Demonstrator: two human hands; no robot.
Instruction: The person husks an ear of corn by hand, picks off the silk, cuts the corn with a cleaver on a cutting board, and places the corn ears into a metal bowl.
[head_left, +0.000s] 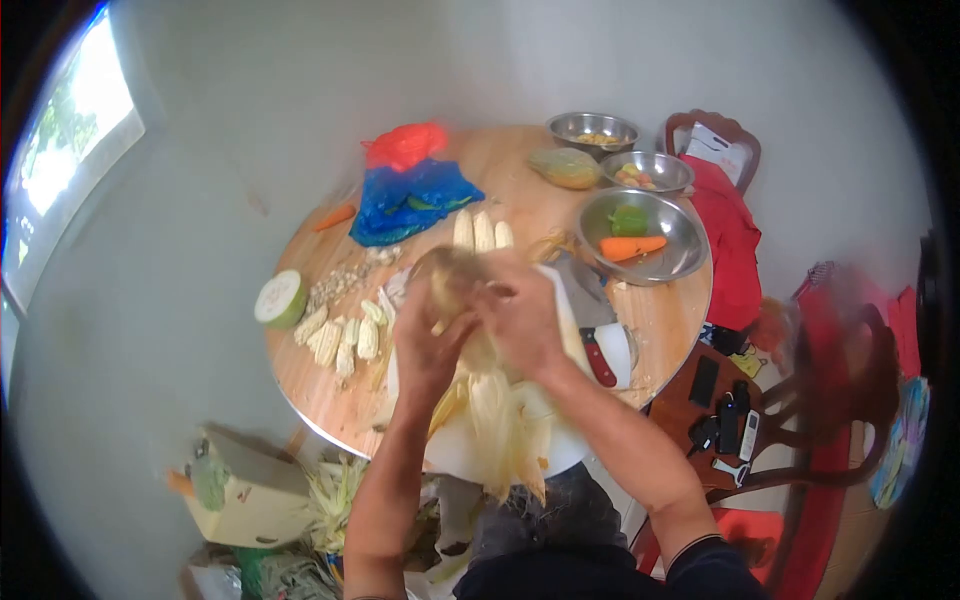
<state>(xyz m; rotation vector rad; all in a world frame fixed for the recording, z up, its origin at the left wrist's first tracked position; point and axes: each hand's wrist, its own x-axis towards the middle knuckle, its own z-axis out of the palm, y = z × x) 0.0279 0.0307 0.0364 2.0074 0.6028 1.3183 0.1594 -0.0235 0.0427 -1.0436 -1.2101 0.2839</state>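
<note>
Near the middle of the round wooden table (520, 150), my left hand (430, 335) and my right hand (520, 310) meet around a blurred brownish-yellow corn ear (455, 275). Fingers of both hands are bent against it. Pale husk leaves (490, 425) hang below my hands over a white board (570, 450). Just beyond stand peeled corn cobs (484, 232). More short corn pieces (345, 340) lie to the left. A knife with a red handle (599, 358) rests to the right of my right hand.
Metal bowls stand at the back right; the nearest (678, 262) holds a carrot and a green pepper. A blue plastic bag (385, 205), a red bag (405, 146), a loose carrot (335, 217) and a cut gourd (282, 299) are on the left. A bin (255, 500) stands below.
</note>
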